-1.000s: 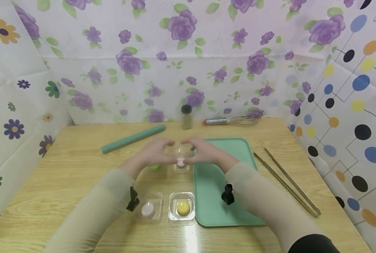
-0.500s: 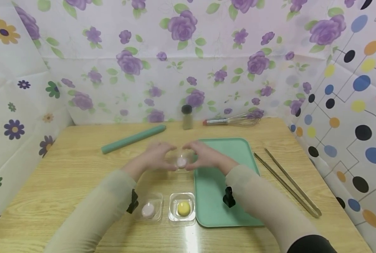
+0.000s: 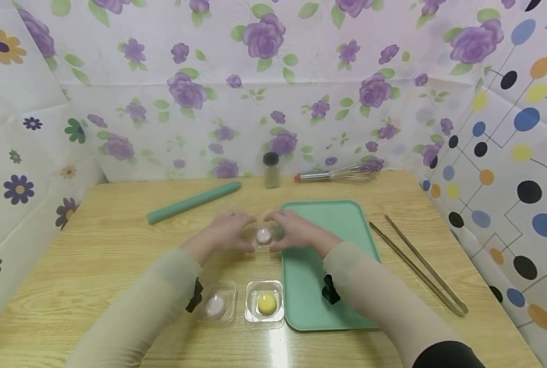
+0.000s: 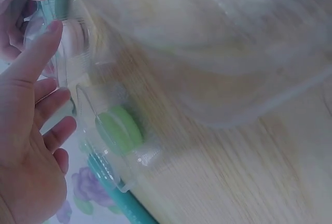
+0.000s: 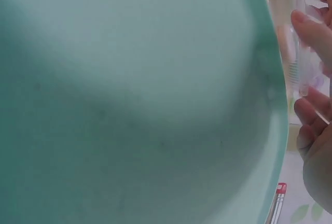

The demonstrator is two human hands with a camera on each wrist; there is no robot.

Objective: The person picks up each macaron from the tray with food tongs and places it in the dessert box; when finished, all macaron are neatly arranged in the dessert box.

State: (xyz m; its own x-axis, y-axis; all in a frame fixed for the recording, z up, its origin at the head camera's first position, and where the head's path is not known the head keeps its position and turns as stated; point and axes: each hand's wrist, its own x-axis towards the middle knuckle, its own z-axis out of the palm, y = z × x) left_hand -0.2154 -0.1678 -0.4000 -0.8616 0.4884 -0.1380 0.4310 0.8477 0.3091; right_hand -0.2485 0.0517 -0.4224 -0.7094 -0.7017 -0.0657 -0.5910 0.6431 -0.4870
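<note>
A clear plastic box (image 3: 265, 246) with a pink macaron (image 3: 264, 236) inside stands mid-table, left of the green tray's far part. From the left, my left hand (image 3: 225, 232) curves its thumb and fingers around the box. My right hand (image 3: 297, 230) grips the opposite side in the same way. In the left wrist view, the left thumb (image 4: 41, 50) lies against the clear plastic. A green macaron (image 4: 119, 129) in another clear box shows beside it there; in the head view my left hand hides it. The right wrist view catches the right thumb (image 5: 311, 29) at the plastic edge.
Nearer me sit a clear box with a yellow macaron (image 3: 267, 303) and another with a pink macaron (image 3: 215, 306). The green tray (image 3: 328, 306) lies to the right, with metal tongs (image 3: 416, 263) beyond. A green rolling pin (image 3: 192, 203), a jar (image 3: 271, 171) and a whisk (image 3: 338, 175) lie behind.
Both hands have shifted slightly toward me and down around the box, and their fingertips stand a little farther apart. More of the pink macaron shows; the green one has become hidden behind my left hand.
</note>
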